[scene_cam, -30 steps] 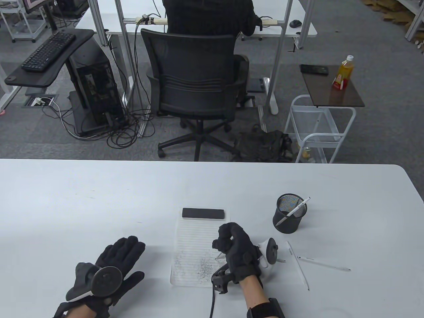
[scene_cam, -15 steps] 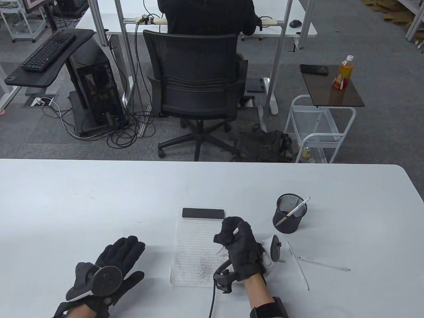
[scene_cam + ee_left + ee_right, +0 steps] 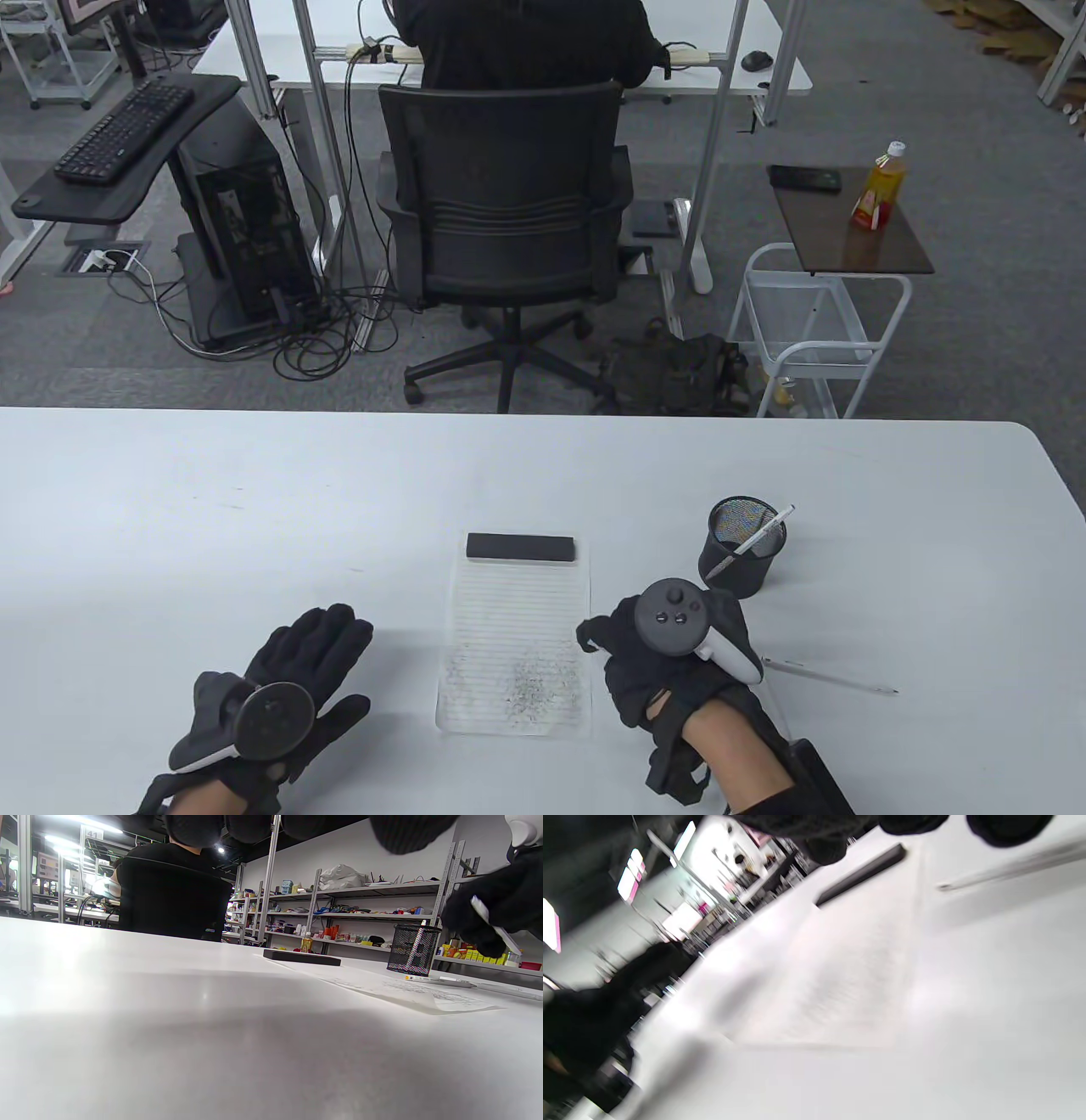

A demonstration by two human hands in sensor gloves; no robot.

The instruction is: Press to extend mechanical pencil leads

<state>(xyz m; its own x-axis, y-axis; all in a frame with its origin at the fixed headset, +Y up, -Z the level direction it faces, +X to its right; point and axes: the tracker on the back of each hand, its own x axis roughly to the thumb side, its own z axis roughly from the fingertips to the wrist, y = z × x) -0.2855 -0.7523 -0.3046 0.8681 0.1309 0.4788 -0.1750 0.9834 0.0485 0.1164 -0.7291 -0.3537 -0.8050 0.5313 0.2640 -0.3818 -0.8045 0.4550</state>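
My left hand (image 3: 280, 688) lies palm down, fingers (image 3: 327, 632) spread and stretched forward, the tracker (image 3: 271, 713) on its back facing up. From the left wrist view only the fingertips (image 3: 250, 825) hang in at the top. My right hand (image 3: 670, 671) is turned back up, its tracker (image 3: 679, 624) on top, fingers curled under; the thumb (image 3: 594, 635) pokes out to the left. Seen from the left wrist camera, those fingers (image 3: 479, 921) pinch a pencil (image 3: 494, 927). The right wrist view is blurred, fingertips (image 3: 1005, 827) at the top.
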